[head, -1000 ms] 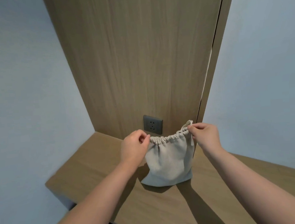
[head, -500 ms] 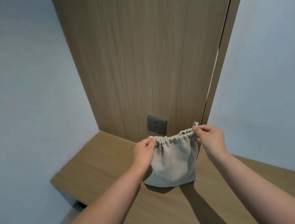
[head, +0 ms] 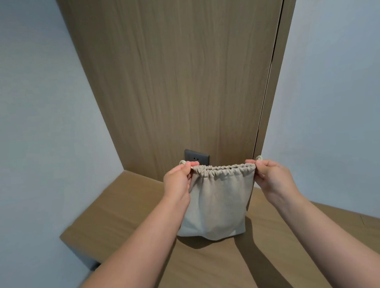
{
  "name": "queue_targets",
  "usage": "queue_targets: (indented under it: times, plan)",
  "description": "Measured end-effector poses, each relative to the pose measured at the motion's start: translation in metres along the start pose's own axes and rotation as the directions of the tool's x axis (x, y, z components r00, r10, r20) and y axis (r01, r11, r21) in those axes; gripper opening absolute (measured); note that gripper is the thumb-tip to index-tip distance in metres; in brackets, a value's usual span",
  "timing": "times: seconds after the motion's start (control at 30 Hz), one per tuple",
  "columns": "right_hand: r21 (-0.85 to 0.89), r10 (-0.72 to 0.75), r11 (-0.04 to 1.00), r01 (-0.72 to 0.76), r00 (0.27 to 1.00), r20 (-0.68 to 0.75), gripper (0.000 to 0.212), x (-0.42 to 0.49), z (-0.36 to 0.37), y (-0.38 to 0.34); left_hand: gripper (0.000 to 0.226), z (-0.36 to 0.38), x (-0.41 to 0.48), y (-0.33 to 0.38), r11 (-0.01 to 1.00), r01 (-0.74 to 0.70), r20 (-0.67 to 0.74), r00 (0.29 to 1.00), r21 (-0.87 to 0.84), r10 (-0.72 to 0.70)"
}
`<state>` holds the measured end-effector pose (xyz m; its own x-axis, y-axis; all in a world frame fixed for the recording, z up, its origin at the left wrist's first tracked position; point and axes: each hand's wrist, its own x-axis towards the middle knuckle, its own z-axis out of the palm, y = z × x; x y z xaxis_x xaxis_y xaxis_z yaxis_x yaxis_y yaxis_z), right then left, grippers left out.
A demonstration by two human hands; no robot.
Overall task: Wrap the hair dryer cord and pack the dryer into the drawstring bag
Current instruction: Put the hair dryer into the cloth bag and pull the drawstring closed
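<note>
left hand [head: 178, 183] pinches left end of drawstring bag [head: 216, 205] mouth | right hand [head: 271, 178] pinches right end | bag upright, centre, over wooden shelf [head: 126, 208] | mouth gathered; dryer unseen, packing unconfirmed

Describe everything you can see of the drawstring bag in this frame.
The drawstring bag is a plain beige pouch of woven-looking cloth, its mouth gathered into ruffles. It hangs upright with its bottom edge at the wooden ledge; whether it rests there is unclear. The left hand and right hand pinch its top corners, where pale cord loops poke out. Its contents are hidden.
</note>
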<state>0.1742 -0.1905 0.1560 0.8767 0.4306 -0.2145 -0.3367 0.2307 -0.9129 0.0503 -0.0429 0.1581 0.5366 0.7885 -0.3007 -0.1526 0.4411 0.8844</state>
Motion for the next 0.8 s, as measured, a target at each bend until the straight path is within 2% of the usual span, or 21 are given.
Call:
queue_targets:
  times: [0.13, 0.37, 0.5, 0.67, 0.73, 0.77, 0.8]
  plan:
    - [0.104, 0.066, 0.993, -0.059, 0.996, -0.061, 0.028, 0.005, -0.004, -0.007, 0.03, -0.007, 0.01, 0.008, 0.997, 0.063, 0.008, 0.998, -0.037, -0.063]
    - [0.222, 0.121, 0.971, -0.087, 0.982, -0.144, 0.032, 0.007, -0.015, -0.015, 0.029, -0.025, 0.028, 0.023, 0.99, 0.119, -0.081, 0.989, -0.07, -0.125]
    - [0.168, 0.097, 0.983, -0.081, 0.991, -0.092, 0.033, 0.0, -0.006, -0.01, 0.028, -0.03, 0.029, 0.02, 0.986, 0.163, -0.148, 0.975, -0.04, -0.167]
    - [0.117, 0.092, 0.99, -0.083, 0.993, -0.074, 0.033, -0.006, -0.007, -0.011, 0.027, -0.033, 0.027, 0.025, 0.984, 0.176, -0.136, 0.975, -0.027, -0.178]
    - [0.103, 0.09, 0.991, -0.084, 0.994, -0.057, 0.032, -0.007, -0.007, -0.012, 0.027, -0.036, 0.028, 0.025, 0.981, 0.182, -0.099, 0.979, 0.062, -0.176]
    - [0.088, 0.084, 0.993, -0.081, 0.996, -0.028, 0.032, -0.008, -0.006, -0.013, 0.027, -0.038, 0.028, 0.023, 0.962, 0.146, -0.079, 0.988, 0.232, -0.131]
    - [0.068, 0.072, 0.995, -0.072, 0.997, 0.008, 0.03, -0.009, -0.005, -0.016, 0.027, -0.042, 0.031, 0.021, 0.856, 0.068, -0.046, 0.998, 0.512, -0.052]
